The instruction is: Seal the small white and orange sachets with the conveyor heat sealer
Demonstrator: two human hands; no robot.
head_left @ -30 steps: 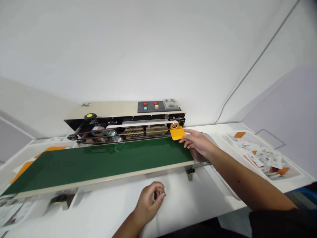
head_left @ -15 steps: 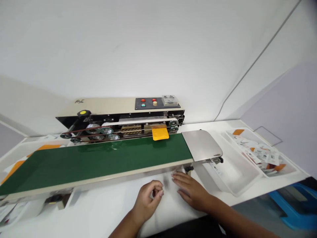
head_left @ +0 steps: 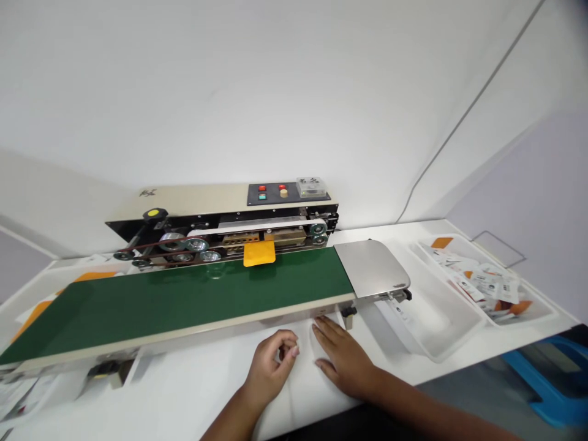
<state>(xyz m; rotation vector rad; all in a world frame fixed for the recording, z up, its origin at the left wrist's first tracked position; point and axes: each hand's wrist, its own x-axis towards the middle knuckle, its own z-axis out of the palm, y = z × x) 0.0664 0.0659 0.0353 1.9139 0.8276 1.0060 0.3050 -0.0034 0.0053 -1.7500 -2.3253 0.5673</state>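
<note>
An orange-yellow packet [head_left: 260,253] hangs by its upper edge in the jaws of a band sealer [head_left: 220,211], above the green conveyor belt [head_left: 193,300]. My left hand [head_left: 272,362] rests on the white table in front of the belt, its fingers curled in towards the thumb with nothing visible in them. Beside it, to the right, my right hand [head_left: 342,358] lies flat with fingers stretched out, its fingertips near the belt's front edge. Neither hand touches the packet.
A metal plate [head_left: 370,266] extends the belt's right end. Right of it stand a translucent bin [head_left: 441,331] and another bin [head_left: 546,312] of white and orange packets. More packets lie in a bin [head_left: 34,285] at the far left. A blue stool [head_left: 555,404] is at lower right.
The orange-yellow packet has moved left along the sealer. My right hand has flattened on the table and shifted slightly left. My left hand stays curled, almost unmoved.
</note>
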